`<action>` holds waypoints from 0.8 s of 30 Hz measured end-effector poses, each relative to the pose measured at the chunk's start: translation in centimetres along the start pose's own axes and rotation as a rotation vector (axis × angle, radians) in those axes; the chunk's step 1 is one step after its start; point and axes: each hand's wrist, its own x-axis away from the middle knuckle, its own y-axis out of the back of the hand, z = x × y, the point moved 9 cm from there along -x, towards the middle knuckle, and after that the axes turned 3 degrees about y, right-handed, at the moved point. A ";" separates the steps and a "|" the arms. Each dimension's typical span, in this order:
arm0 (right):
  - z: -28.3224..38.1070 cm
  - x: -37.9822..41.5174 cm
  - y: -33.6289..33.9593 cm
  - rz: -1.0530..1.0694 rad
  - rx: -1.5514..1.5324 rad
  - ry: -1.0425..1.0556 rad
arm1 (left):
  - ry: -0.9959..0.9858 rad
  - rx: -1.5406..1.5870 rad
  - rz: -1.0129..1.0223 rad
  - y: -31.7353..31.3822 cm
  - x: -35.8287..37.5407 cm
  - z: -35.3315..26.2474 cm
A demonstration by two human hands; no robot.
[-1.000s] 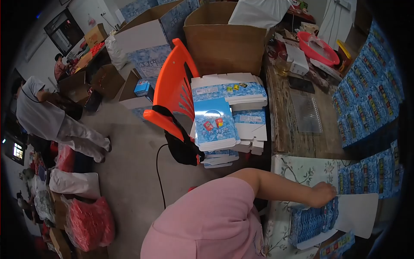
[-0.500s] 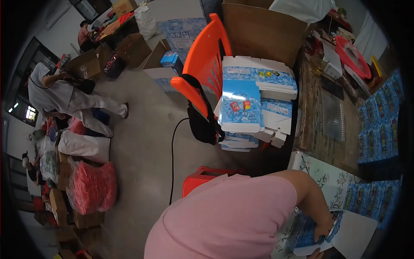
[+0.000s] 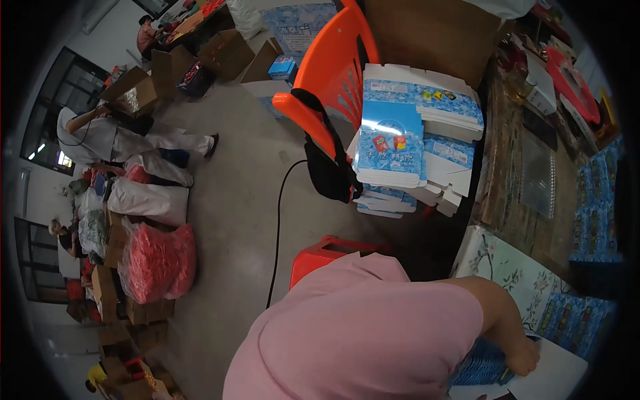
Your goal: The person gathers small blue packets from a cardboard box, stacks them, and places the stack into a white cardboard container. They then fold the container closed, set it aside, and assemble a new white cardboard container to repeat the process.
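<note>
My left hand (image 3: 523, 360) is at the lower right, at the end of my bent arm. Its fingers are curled at the edge of a row of blue packets (image 3: 481, 363), packed tightly side by side. What the fingers hold, if anything, is hidden. A white carton flap (image 3: 550, 373) spreads out just beyond and beneath the hand. My pink sleeve (image 3: 433, 307) covers part of the packets. My right hand does not show; the lower edge of the frame cuts off that area.
Sheets of blue sachets (image 3: 577, 320) lie on the floral-patterned table (image 3: 497, 260). An orange chair (image 3: 333, 67) holds stacked blue printed cartons (image 3: 390, 143). Behind me is a red stool (image 3: 320, 257). A black cable (image 3: 279, 227) crosses the floor. Several people work among boxes at the left.
The view has shifted, so the scene sits further right and partly higher. My left hand has moved from down among the packets to their edge by the flap. My right fingers have left view.
</note>
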 end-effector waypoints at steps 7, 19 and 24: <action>-1.0 -1.7 -3.1 0.148 -0.041 0.039 | 0.196 0.019 0.039 -0.6 -0.6 1.5; -2.2 -1.3 -5.7 0.157 -0.158 0.002 | 0.268 0.043 0.164 -1.4 -0.3 1.9; -5.8 3.9 1.7 -0.076 -0.118 -0.147 | 0.023 0.094 0.143 -0.5 0.9 0.1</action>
